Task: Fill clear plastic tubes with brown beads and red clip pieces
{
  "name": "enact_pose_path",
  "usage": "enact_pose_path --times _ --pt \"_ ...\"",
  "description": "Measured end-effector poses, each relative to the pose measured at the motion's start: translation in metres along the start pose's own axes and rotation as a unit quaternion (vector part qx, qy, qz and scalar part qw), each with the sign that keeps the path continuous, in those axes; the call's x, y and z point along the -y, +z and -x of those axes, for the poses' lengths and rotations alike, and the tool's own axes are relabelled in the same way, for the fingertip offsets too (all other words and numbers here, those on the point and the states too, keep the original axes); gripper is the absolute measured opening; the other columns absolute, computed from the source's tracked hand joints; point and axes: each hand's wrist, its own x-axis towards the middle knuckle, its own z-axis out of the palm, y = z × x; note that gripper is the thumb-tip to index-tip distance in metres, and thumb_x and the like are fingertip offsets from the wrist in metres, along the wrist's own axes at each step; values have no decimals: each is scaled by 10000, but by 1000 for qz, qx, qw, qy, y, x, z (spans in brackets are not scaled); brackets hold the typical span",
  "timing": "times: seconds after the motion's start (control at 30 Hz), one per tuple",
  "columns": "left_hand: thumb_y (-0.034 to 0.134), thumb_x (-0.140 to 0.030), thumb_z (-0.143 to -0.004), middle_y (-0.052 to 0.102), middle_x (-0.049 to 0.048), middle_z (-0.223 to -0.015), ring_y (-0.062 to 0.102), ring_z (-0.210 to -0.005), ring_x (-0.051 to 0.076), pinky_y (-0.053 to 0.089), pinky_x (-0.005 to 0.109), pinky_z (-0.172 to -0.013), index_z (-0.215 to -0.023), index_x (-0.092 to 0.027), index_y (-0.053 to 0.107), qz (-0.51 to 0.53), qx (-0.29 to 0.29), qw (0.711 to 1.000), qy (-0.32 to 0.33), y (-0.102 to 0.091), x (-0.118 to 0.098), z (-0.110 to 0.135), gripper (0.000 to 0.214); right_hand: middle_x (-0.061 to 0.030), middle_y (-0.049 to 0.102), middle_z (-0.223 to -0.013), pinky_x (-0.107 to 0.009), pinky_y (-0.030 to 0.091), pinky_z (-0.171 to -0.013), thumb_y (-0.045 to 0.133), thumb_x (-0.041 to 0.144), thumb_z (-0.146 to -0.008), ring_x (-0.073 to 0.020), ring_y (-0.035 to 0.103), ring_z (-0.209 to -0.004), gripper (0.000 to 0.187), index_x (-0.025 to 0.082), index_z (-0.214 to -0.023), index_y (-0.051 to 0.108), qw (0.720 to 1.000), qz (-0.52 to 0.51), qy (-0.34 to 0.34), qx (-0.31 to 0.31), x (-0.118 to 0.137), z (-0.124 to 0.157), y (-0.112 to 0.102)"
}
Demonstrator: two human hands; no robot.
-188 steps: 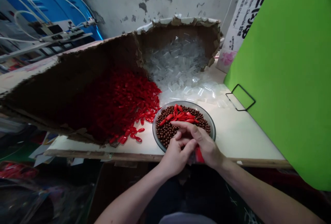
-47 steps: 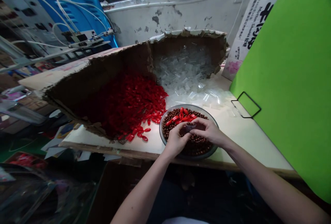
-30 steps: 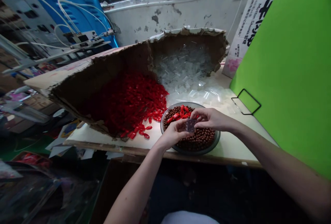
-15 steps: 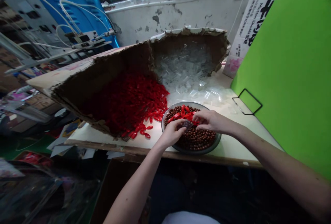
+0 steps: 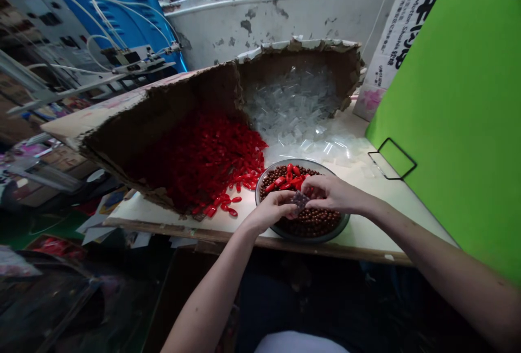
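Clear plastic packet (image 5: 300,200) with dark contents sits pinched between the fingertips of the left hand (image 5: 271,213) and right hand (image 5: 336,194), directly over a shallow grey bowl (image 5: 309,239) of brown beads (image 5: 313,222) and red capsule-shaped pieces (image 5: 285,179). Within easy reach behind it, a torn cardboard box (image 5: 195,92) holds a red pile (image 5: 207,168) and clear plastic pieces (image 5: 291,103).

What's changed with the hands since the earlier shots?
The left hand and right hand rose off the round brown beads and now pinch a small clear square packet over the round grey bowl. The red capsule heap in the torn cardboard box stayed.
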Motion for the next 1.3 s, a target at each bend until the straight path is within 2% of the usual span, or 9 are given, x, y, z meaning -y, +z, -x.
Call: enact_pose_path --times 0.13,0.27,0.37,0.57,0.73,0.87,1.07,1.17,1.3 --pt "684 -198 -668 649 47 -813 560 -665 113 450 249 -647 -1029 -103 663 -32 -20 999 -4 -2 7 -3 374 -2 599 -804 -247 445 -600 658 326 -748 -128 565 -670 196 202 -848 543 999 -16 32 26 -8 3 1" --pt "656 -165 -684 653 48 -817 552 -652 101 450 242 -647 -1067 -98 654 -41 -51 998 -3 -4 6 -2 388 -2 605 -788 -266 436 -617 645 343 -756 -133 551 -663 185 200 -822 548 999 12 42 2 -14 8 -1" --pt "653 -149 -678 653 37 -802 561 -645 89 456 231 -664 -1089 -97 643 -8 -47 999 -6 -4 2 1 414 -18 632 -856 -283 445 -636 647 368 -754 -137 564 -674 222 203 -891 591 998 -1 52 -19 -13 11 -3" --pt "683 -128 -637 676 37 -820 587 -662 102 465 235 -674 -1104 -131 643 34 -35 999 7 -3 2 0 469 -32 650 -967 -301 473 -684 635 374 -769 -152 591 -748 314 226 -1044 599 994 -93 44 -40 -5 9 -3" --pt "676 -119 -643 681 38 -813 592 -648 107 465 250 -676 -1104 -137 642 14 -29 999 3 -2 4 -2 463 -10 633 -839 -274 428 -626 624 349 -774 -139 548 -687 182 213 -895 625 999 -27 24 -22 -3 7 -3" --pt "677 -120 -636 675 30 -751 589 -650 110 460 246 -678 -1095 -121 645 13 -35 999 4 -2 2 -1 461 -1 624 -770 -272 424 -621 617 389 -784 -143 550 -665 198 202 -848 610 998 -21 41 -32 -12 12 -6" --pt "689 -96 -597 690 30 -892 603 -705 109 473 246 -720 -1044 -147 675 67 -61 995 28 1 -1 1 451 -34 675 -962 -324 480 -727 644 411 -756 -190 623 -807 280 230 -969 655 996 -6 70 -60 -28 21 -6" --pt "684 -76 -595 691 31 -915 604 -741 114 477 246 -750 -1023 -148 687 66 -61 995 52 4 -2 -1 434 -44 684 -971 -356 485 -782 610 424 -790 -214 631 -880 262 228 -957 660 991 -39 83 -94 -27 22 0" --pt "688 -98 -623 689 39 -904 612 -715 115 486 242 -702 -1098 -157 654 77 -74 992 68 8 -2 -3 480 -51 680 -962 -373 492 -798 609 444 -799 -217 630 -895 282 213 -956 652 983 -122 88 -107 -21 20 9"
